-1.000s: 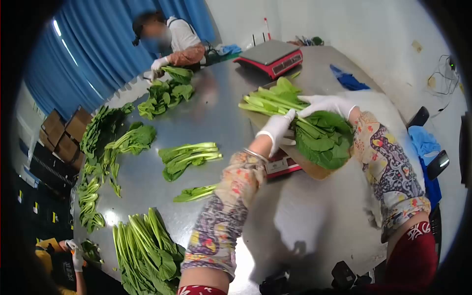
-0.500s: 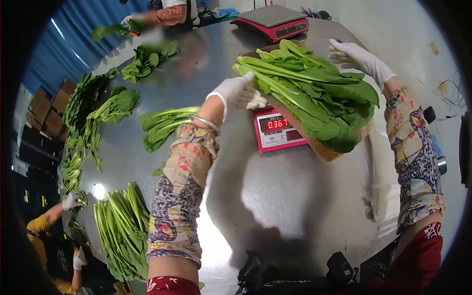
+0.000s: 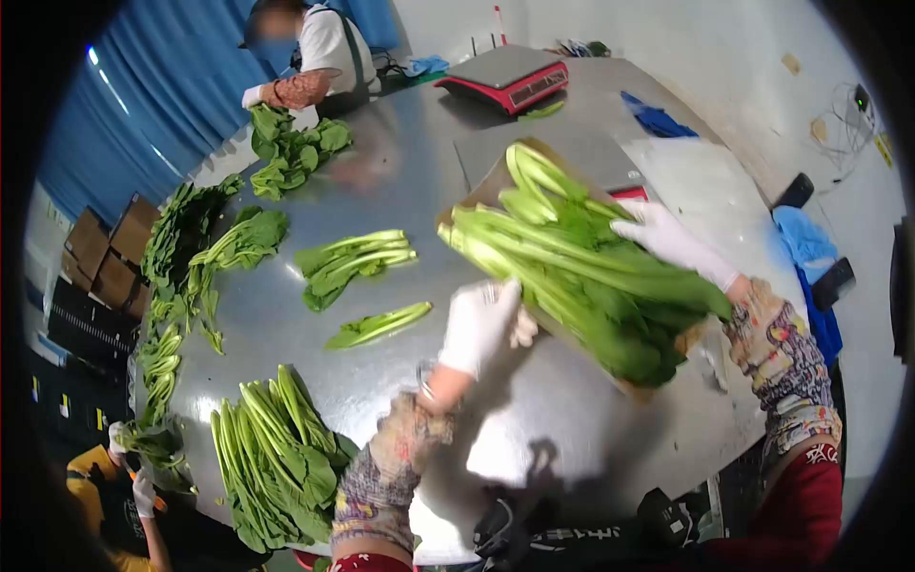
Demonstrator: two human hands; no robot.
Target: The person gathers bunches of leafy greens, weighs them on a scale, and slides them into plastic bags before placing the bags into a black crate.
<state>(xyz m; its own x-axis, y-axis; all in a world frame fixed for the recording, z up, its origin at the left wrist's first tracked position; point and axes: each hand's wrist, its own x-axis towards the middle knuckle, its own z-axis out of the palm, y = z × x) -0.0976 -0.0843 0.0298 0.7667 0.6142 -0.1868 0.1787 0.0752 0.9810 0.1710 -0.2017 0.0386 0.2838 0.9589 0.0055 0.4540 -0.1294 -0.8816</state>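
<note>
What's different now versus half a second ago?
The brown board with its leafy greens has been lifted off the near scale and toward the wearer. The left hand now grips its near edge; the right hand has moved in against the greens. The far scale and the stalk pile stayed put.

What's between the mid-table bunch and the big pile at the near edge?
A small leafy stalk, lying on the steel table; shows in the head view.
</note>
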